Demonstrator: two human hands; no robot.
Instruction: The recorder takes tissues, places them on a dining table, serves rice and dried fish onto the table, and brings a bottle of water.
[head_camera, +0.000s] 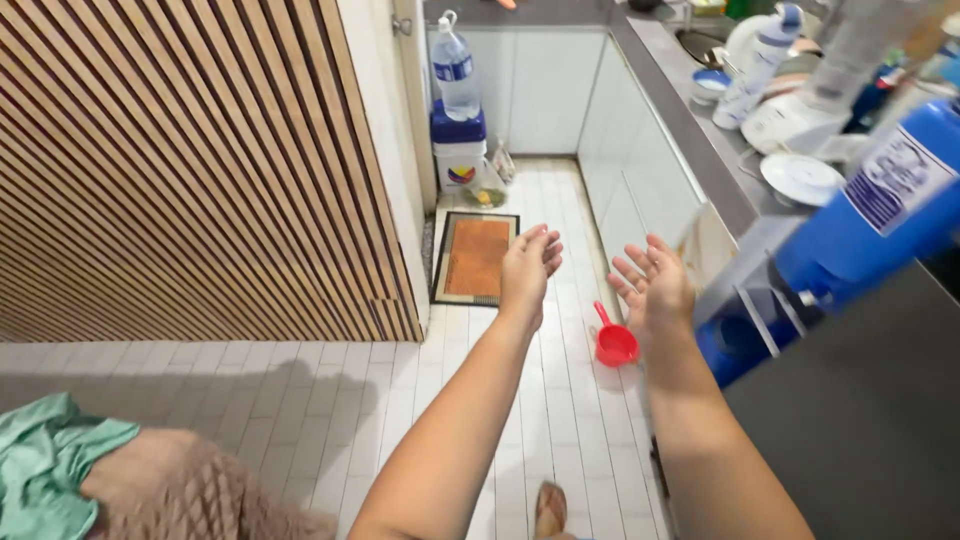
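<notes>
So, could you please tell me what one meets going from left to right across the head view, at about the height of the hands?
Slatted wooden wall → orange floor mat → left hand → red scoop → right hand → big blue bottle.

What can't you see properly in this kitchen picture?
Head view only:
- Big blue water bottle: blurred, cut off by the right edge.
- Sink and counter things: far off and crowded, too small to tell.
- Foot in a sandal: cut by the bottom edge.
- Left hand, right hand: both empty, the far side of each hidden.
</notes>
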